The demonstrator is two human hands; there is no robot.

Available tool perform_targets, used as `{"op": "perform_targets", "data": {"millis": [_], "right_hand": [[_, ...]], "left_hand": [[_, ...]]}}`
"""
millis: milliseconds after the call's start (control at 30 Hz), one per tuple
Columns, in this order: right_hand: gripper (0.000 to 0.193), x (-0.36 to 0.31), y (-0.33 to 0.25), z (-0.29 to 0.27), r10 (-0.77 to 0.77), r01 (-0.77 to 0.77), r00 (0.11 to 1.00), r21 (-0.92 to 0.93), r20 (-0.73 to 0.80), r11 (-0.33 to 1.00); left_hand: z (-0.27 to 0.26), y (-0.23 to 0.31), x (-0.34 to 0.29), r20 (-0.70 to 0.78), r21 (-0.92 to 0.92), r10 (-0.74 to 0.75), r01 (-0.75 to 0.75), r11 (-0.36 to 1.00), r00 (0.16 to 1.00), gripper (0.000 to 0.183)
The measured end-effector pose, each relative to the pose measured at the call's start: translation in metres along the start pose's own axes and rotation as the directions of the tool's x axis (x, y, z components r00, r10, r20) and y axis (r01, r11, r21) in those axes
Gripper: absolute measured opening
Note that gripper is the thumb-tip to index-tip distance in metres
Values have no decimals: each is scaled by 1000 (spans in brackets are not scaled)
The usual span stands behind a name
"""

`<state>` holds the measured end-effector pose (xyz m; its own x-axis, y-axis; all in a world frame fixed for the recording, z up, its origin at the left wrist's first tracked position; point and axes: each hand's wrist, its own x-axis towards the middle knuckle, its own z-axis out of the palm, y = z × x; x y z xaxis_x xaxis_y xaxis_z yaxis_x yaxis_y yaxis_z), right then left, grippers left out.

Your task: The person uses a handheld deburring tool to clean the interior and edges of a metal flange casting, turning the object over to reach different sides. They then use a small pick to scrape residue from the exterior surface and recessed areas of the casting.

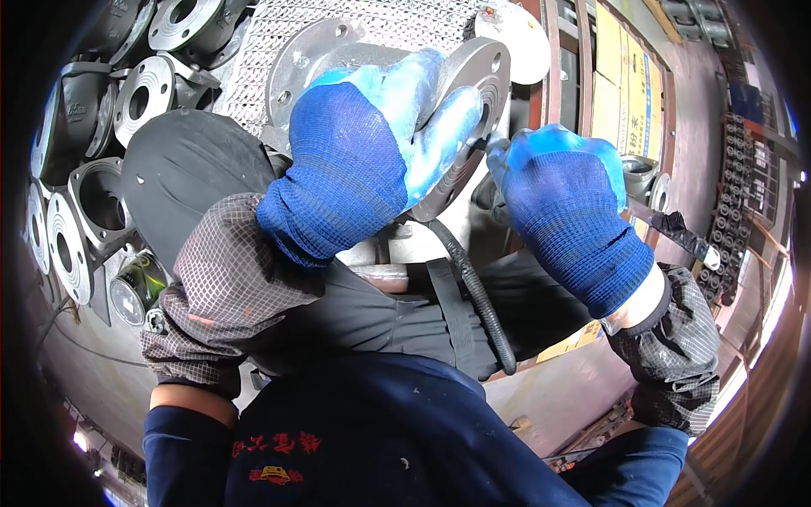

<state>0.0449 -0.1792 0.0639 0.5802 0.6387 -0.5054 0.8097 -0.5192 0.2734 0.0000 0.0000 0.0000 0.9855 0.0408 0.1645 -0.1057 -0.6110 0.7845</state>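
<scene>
A grey cast-iron pipe fitting (479, 61) with a round flange at each end lies in front of me, its right flange facing my right hand. My left hand (372, 139), in a blue coated glove, lies over the fitting; its thumb and fingers straddle the edge of the right flange. My right hand (566, 165), gloved alike, is closed in a fist beside that flange's bore. A dark bar-like tool (686, 239) passes through the fist, and its dark tip reaches the flange face. Whether the tip touches the metal is hard to make out.
Several grey flanged castings (84, 203) are piled at the left. Beneath the fitting is a white perforated surface (270, 34); a white disc (517, 42) sits beyond. Cardboard boxes (621, 93) stand at the right. A black ribbed hose (473, 291) runs by my lap.
</scene>
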Motion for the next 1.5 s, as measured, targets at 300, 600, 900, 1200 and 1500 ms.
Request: {"op": "perform_targets", "data": {"millis": [300,600,900,1200,1500], "right_hand": [[14,-3,-13,16,-30,-2,960,-115,-279,993],[13,0,-23,10,84,-72,979,67,-188,995],[12,-6,-23,1,66,-63,989,21,-130,998],[12,1,-22,5,144,-129,979,101,-147,986],[13,-5,-25,6,-19,24,994,45,-106,999]], "left_hand": [[5,6,2,63,-16,-32,33,999,997,30],[3,2,0,19,-23,4,-4,1000,1000,32],[-1,4,3,72,-23,11,-10,1000,997,30],[3,6,2,73,-16,40,-39,999,997,33],[1,-3,0,82,-6,58,-58,998,995,35]]}}
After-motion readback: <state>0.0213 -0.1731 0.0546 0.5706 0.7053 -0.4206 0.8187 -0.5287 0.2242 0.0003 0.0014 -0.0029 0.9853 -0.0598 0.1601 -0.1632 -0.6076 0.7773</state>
